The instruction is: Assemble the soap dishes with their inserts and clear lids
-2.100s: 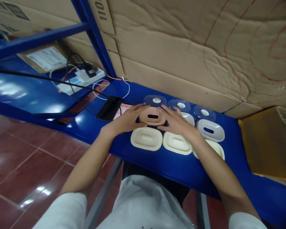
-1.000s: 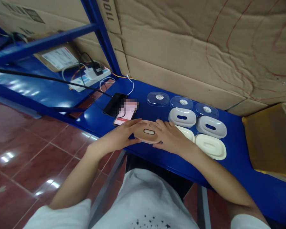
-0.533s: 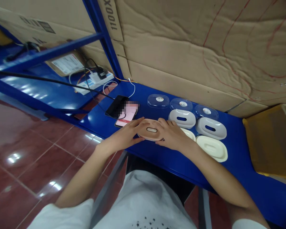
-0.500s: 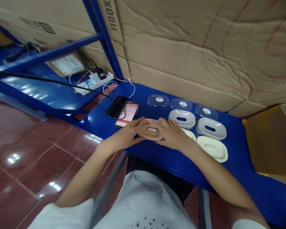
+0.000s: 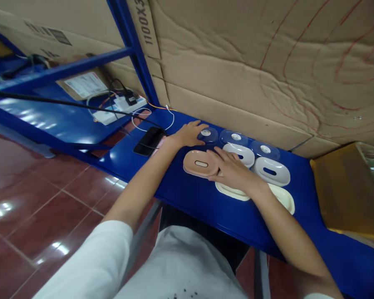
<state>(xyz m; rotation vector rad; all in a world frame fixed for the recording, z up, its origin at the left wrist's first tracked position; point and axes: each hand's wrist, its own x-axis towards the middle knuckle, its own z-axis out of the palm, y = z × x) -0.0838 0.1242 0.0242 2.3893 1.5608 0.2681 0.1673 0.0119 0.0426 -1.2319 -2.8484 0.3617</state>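
Note:
On the blue table lies a pinkish-brown oval box (image 5: 200,163) with a slot in its top. My right hand (image 5: 232,168) rests its spread fingers on the right end of that box. Farther back, my left hand (image 5: 191,133) reaches over the left clear lid (image 5: 209,135), fingers apart at its edge. Two more clear lids (image 5: 233,137) (image 5: 265,150) stand to the right in the same row. In front of them are two white slotted trays (image 5: 247,157) (image 5: 272,171). Cream trays (image 5: 232,191) (image 5: 285,198) lie nearest me, partly hidden by my right hand and forearm.
Left on the blue table (image 5: 199,207) are a black device (image 5: 148,141) and a mostly covered phone. A power strip (image 5: 120,111) with cables sits behind them. A taped carton (image 5: 350,191) stands at the right; cardboard (image 5: 221,62) lines the back.
My left hand has let go of the pinkish-brown box and moved up to the left clear lid. The box now lies on the table, with my right hand still touching its end.

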